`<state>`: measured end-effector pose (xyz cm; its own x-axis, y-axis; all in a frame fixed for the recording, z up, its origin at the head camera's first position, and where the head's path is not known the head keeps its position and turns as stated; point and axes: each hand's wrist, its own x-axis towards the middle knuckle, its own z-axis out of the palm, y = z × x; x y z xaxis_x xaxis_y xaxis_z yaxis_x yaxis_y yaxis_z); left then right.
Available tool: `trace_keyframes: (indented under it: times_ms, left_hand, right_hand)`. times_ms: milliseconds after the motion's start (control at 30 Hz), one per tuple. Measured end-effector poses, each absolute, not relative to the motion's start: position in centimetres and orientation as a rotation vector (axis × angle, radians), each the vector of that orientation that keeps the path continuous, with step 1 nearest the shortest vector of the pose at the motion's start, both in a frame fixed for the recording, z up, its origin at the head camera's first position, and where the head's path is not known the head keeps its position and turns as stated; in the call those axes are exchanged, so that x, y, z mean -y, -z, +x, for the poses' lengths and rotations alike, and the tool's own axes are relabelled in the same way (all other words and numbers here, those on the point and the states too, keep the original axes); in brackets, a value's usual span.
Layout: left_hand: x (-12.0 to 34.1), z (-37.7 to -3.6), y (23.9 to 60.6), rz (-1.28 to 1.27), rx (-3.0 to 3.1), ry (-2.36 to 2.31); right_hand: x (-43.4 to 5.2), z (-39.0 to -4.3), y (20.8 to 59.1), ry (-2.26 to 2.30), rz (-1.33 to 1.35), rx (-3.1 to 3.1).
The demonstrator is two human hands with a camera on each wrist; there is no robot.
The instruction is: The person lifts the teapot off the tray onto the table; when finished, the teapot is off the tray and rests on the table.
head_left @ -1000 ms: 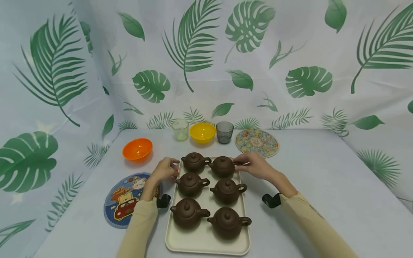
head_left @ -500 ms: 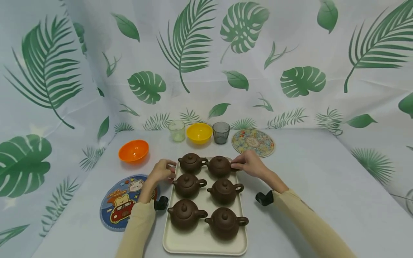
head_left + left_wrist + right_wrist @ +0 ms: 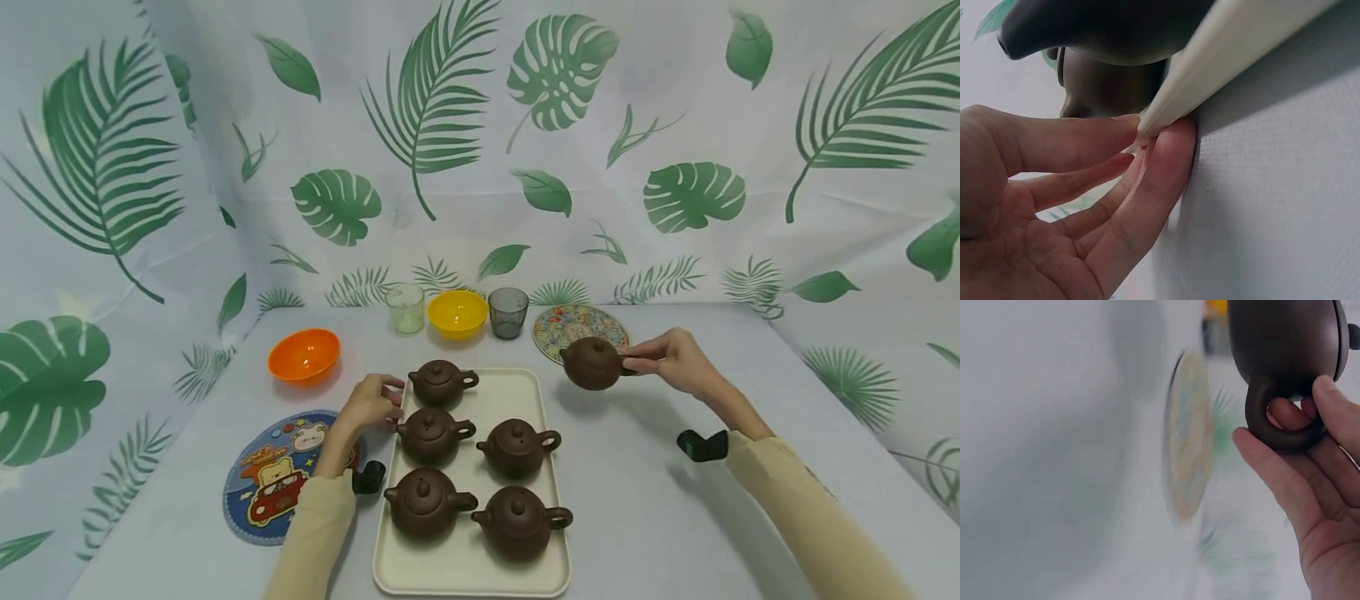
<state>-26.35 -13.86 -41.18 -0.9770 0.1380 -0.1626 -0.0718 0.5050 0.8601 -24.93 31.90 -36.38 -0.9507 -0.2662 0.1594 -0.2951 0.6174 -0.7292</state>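
Whole setup sits on a table (image 3: 675, 517) draped in a pale cloth, with a leaf-print backdrop (image 3: 480, 125) of big green palm and monstera leaves wrapping round the back and both sides.

Going left to right: an orange bowl (image 3: 303, 355) sits far left, and a cartoon mat (image 3: 279, 473) with a red car lies nearer the person. The left hand (image 3: 367, 402) rests at the left edge of the cream tray (image 3: 510, 400), fingers loosely bent with the tips pressed on the rim, so it's touching the rim, not really gripping. The tray holds five brown teapots (image 3: 425, 501), with the far right spot bare. Along the back stand a clear glass (image 3: 405, 308), a yellow bowl (image 3: 457, 313) and a grey glass (image 3: 507, 312). Then a floral coaster (image 3: 577, 327). The right hand (image 3: 675, 360) holds a sixth teapot (image 3: 591, 363) by its handle, fingers curled round the loop, lifted off the tray, in front of that coaster.
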Motion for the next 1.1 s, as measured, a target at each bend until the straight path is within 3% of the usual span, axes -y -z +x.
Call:
trace_keyframes:
  times_ms: [467, 867, 1100]
  left_hand:
    - [14.0, -26.2, 41.3, 0.044, -2.581, -1.425]
    - [13.9, -26.0, 41.2, 0.056, -2.59, -1.431]
    - [13.7, -26.1, 41.0, 0.069, -2.611, -1.421]
  right_hand:
    - [-41.0, -22.2, 38.5, -1.134, 0.321, 2.948]
    - [-42.4, -22.2, 39.5, -1.087, 0.244, 2.982]
    - [-42.1, -22.4, 37.6, -0.942, 0.275, 2.987]
